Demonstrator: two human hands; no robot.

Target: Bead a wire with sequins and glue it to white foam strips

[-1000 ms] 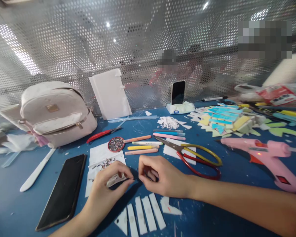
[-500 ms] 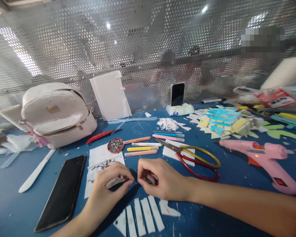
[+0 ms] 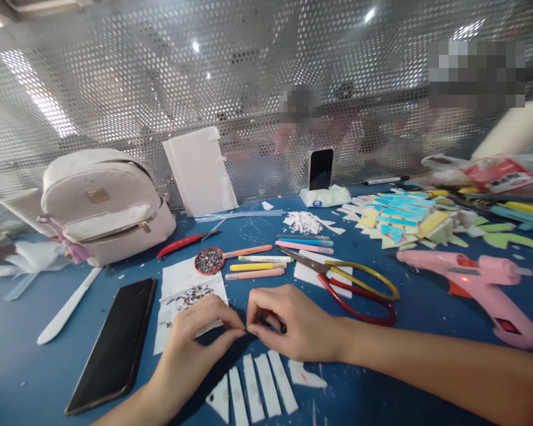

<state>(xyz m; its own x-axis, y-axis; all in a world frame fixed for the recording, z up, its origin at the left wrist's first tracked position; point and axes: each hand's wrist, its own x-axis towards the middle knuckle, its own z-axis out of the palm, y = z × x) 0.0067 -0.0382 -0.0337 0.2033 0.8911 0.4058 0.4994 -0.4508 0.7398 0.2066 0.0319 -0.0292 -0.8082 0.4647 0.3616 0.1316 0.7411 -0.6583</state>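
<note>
My left hand [image 3: 199, 340] and my right hand [image 3: 288, 322] meet fingertip to fingertip low over the blue table [image 3: 18, 361]. Both are pinched closed. The left hand's fingers press on a small white piece beside a white paper sheet [image 3: 184, 296] sprinkled with glitter. What the right hand pinches is too small to make out. Several white foam strips [image 3: 260, 390] lie side by side just in front of the hands. A small round dish of glitter [image 3: 209, 260] sits beyond the paper.
A black phone [image 3: 115, 343] lies at the left, red-and-yellow scissors [image 3: 350, 284] and a pink glue gun [image 3: 475, 284] at the right. Coloured pens [image 3: 257, 266], red pliers [image 3: 182, 242], a pale backpack [image 3: 102, 204], foam scraps [image 3: 404, 216] and a propped phone [image 3: 320, 168] stand before a perforated metal screen [image 3: 115, 77].
My two hands have drawn closer, so the pinched fingertips now touch. The white piece under my left fingers is now mostly hidden.
</note>
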